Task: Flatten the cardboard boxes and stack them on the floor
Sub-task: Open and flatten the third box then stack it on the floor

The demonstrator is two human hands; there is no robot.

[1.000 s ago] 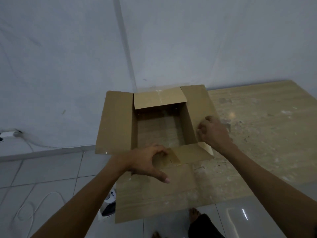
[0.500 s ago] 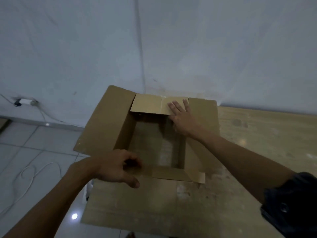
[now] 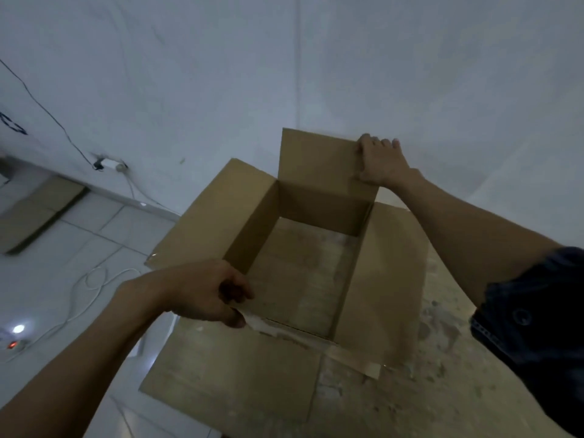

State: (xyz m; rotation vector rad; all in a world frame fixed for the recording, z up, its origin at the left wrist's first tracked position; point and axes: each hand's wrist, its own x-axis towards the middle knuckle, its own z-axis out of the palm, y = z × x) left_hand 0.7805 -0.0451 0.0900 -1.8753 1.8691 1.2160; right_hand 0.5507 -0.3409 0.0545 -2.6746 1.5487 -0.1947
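Cardboard box [image 3: 303,273] sitting open on a wooden table [image 3: 442,390], near the table's left edge, hollow all the way through so the tabletop shows inside. Side flaps splayed outward, far flap [image 3: 316,159] standing upright against the white wall [image 3: 410,74].

Right hand [image 3: 380,162] stretched out long across the box, arm nearly straight, palm down over the far flap's top right corner, fingers curled over its upper edge and clamped on it. Dark sleeve [image 3: 537,317] bunched up around the elbow.

Left hand [image 3: 202,292] pulled in close, wrist bent, forearm coming up from the lower left. Thumb and fingers pinched tight on the near left corner of the box, right where a torn pale strip of tape [image 3: 284,331] runs along the near flap.

Down on the tiled floor [image 3: 63,279] at far left, flat cardboard pieces [image 3: 34,213] against the wall, plus a white cable [image 3: 91,279] looping across the tiles.
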